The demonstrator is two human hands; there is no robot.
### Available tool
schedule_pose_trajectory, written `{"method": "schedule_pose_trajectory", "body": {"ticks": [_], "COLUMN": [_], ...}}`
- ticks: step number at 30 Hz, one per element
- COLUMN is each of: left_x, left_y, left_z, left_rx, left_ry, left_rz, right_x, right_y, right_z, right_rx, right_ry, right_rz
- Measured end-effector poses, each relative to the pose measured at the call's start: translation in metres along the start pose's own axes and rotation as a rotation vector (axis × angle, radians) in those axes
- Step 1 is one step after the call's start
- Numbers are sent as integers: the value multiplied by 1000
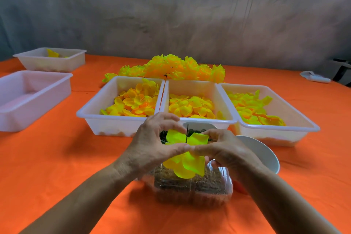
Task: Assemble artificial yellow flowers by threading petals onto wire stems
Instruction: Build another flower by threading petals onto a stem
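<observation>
A partly built yellow flower hangs between my hands above a clear plastic box. A thin dark wire stem pokes up through its top petal layer. My left hand pinches the petals from the left with thumb and fingers. From the right, my right hand pinches the same petals, its thumb tip meeting the left thumb. Three white trays of loose yellow petals stand behind. A heap of finished yellow flowers lies beyond them.
An orange cloth covers the table. Two more white trays stand at the left, the far one with a few petals. A white bowl sits right of my hands, another bowl of dark parts behind them. White cloth lies far right.
</observation>
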State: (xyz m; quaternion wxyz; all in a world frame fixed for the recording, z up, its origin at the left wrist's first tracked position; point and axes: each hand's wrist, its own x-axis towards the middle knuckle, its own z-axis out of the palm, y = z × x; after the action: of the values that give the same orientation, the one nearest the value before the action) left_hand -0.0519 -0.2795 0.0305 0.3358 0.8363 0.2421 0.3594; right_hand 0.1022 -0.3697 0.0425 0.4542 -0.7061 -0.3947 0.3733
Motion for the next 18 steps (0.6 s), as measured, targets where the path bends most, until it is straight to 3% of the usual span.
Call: {"method": "schedule_pose_trajectory", "body": {"ticks": [8,13,16,18], "left_x": [6,9,11,12], "left_y": [-7,-12,-14,-15], "left_z": [11,10,9,9], "left_rx": [-186,-188,-202,-213], "left_ry": [-22,-63,-71,-81], "left_rz": [-48,-12,-28,-46], "right_x": [2,36,76,96], "right_y": [-5,-3,9,17], "right_z": [-19,-76,-116,-132], "right_rx": [-46,-42,-302,-533], "right_ry": [-10,308,540,511], "right_rz": [-9,-143,-112,-21]}}
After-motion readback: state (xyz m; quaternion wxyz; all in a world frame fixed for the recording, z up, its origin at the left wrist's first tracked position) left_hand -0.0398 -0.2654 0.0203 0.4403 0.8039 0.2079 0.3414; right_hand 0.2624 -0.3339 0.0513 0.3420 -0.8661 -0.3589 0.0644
